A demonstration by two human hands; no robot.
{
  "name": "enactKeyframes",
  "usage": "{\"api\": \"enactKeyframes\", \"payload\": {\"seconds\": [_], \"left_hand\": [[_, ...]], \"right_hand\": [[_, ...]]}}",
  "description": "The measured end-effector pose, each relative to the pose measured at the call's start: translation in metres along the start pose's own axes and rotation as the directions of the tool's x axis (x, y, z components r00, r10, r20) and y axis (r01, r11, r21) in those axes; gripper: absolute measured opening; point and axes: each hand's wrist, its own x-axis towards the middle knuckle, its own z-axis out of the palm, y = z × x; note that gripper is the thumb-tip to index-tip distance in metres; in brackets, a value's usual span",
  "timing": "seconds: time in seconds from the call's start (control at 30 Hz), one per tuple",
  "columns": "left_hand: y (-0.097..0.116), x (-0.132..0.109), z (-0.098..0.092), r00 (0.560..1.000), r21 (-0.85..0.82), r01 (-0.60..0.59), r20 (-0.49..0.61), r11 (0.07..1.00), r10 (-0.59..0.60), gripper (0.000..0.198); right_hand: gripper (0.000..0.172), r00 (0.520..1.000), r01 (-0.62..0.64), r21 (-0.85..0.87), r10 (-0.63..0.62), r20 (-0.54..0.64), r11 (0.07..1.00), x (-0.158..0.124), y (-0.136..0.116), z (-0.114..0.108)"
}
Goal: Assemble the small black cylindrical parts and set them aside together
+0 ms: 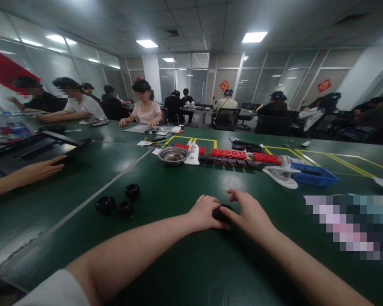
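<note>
My left hand (205,213) is wrapped around a small black round part (221,213) just above the green table. Close on its right is my right hand (250,216), its thumb touching the part and its fingers arched apart over it. Fingers cover most of the part, so its exact kind does not show. To the left, three glossy black round parts, hollow-looking on top, lie in a group: one on the left (106,205), one at the back (132,191) and one in front (125,209).
Ahead are a metal bowl (173,156) of small pieces, white stands (193,154), red strips (229,153) and a blue tray (315,175). At left, another person's hand (47,168) lies by a black frame (78,142). Several people sit beyond.
</note>
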Motion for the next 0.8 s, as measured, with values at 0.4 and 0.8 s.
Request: {"api": "enactKeyframes", "payload": {"seconds": [0.4,0.8], "left_hand": [[0.002,0.000,-0.001,1.000,0.024,0.012,0.014,1.000,-0.012,0.054],[0.004,0.000,-0.003,1.000,0.041,-0.012,0.010,0.999,0.012,0.044]], "right_hand": [[0.048,0.994,0.072,0.010,-0.072,0.086,0.997,-0.001,-0.004,-0.009],[0.057,0.982,0.117,0.106,-0.131,0.137,0.987,-0.004,-0.003,-0.008]]}}
